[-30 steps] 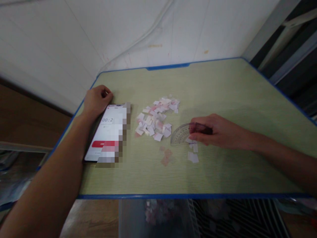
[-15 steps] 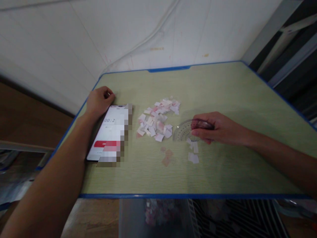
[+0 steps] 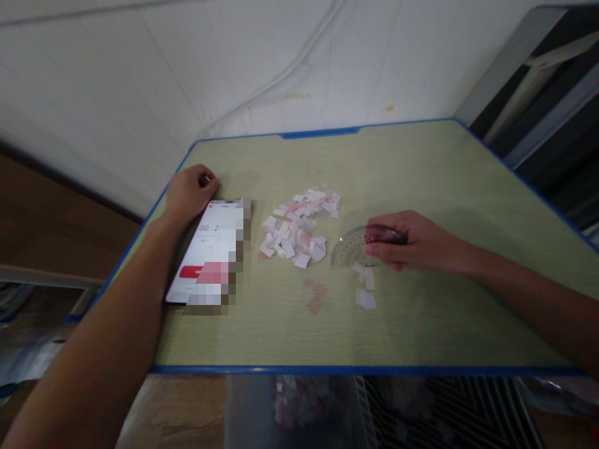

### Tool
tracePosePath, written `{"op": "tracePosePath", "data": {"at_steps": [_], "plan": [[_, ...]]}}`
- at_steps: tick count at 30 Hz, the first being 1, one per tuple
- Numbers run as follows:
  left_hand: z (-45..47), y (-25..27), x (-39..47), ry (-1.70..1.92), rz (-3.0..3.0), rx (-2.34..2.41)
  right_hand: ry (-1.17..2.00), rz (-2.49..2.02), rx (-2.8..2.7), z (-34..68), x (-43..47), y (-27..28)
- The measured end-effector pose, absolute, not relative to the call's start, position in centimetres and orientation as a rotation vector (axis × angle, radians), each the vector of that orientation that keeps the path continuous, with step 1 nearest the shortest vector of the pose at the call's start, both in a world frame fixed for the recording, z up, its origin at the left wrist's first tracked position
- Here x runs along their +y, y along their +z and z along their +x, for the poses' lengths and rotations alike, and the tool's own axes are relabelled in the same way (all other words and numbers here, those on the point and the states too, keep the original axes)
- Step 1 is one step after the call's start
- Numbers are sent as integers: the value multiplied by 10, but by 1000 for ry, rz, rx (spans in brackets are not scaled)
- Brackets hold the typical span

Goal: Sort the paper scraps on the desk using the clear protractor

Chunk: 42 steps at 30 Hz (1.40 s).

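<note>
My right hand grips a clear protractor by its right part, with the fingers curled over it. White paper scraps lie just below the protractor, and a few reach up to its straight edge. To its left spreads a pile of small white and pink paper pieces. Faint pink scraps lie nearer the front. My left hand rests at the table's left edge with its fingers curled in; whether anything is inside them I cannot make out. Beside it lies a phone showing a timer, partly pixelated.
The pale green table has a blue rim and stands against a white wall with a cable on it. Below the front edge, a clear bin contains more paper pieces. A dark rack stands at the right.
My right hand and the protractor have shifted slightly to the right. My left hand and the paper pile look the same.
</note>
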<state>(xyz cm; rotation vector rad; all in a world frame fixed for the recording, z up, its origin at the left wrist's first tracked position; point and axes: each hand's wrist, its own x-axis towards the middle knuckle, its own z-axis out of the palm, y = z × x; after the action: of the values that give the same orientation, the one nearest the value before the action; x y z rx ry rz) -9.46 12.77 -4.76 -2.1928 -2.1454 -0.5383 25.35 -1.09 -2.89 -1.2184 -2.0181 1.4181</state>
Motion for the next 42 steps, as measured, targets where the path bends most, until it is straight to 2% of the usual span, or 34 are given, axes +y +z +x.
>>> {"op": "tracePosePath", "data": {"at_steps": [13, 26, 35, 42], "plan": [[-95, -49, 129, -544, -2215, -2139, 1085, -1246, -2118, 251, -10, -33], [-96, -51, 129, -549, -2196, -2136, 1386, -1185, -2027, 252, -11, -34], [-96, -52, 128, -571, -2210, -2138, 1399, -1166, -2057, 260, -6, -35], [-94, -52, 127, -547, -2195, -2136, 1276, -1248, -1995, 253, -8, -39]]}}
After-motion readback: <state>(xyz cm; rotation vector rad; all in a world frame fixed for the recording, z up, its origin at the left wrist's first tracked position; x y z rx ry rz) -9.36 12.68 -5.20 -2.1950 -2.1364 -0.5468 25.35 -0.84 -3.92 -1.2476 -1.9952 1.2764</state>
